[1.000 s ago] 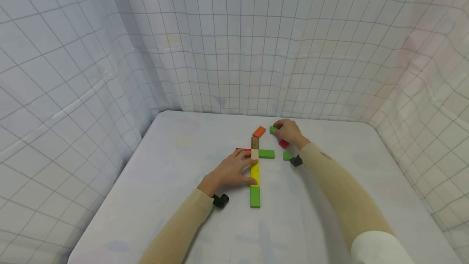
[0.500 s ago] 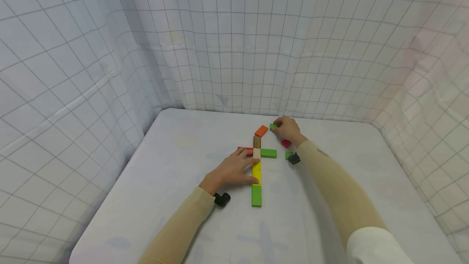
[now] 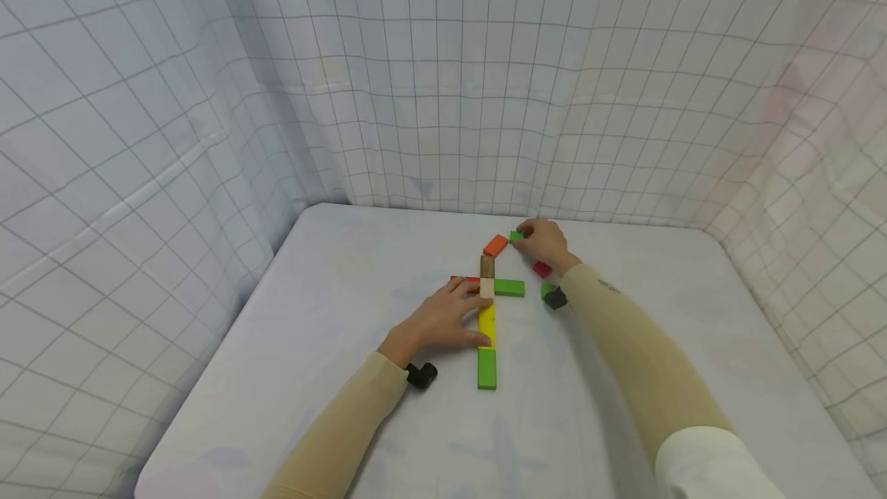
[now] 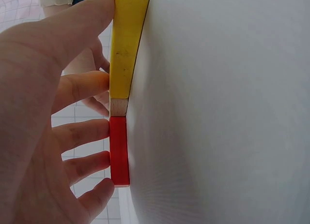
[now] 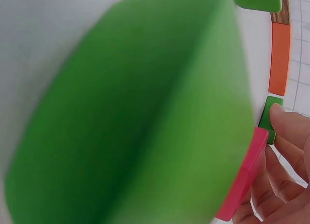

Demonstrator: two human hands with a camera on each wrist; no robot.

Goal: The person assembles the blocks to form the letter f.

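In the head view my left hand point(image 3: 446, 318) lies spread with fingers extended. Its fingertips touch the red block point(image 4: 119, 151), the plain wood block and the yellow block point(image 4: 127, 50). My right hand point(image 3: 545, 241) pinches a small green block point(image 3: 516, 237) at the far side, between thumb and fingers. Just left of that stands a slanted orange block point(image 3: 495, 245), its near end at a brown block point(image 3: 488, 266). Below follow the plain wood block point(image 3: 487, 287), with a green block point(image 3: 510, 288) on its right, then yellow, then another green block point(image 3: 487, 370).
A pinkish-red block point(image 3: 542, 269) lies under the right hand's near side. Another green block point(image 3: 547, 290), partly hidden by the black wrist camera point(image 3: 557, 298), looms blurred in the right wrist view. A grid-patterned curtain point(image 3: 443, 98) surrounds the white table point(image 3: 333, 276).
The pinched green block has shifted slightly left, closer to the orange block, with my right hand. My left hand stays on the blocks. The head view has shifted a little.
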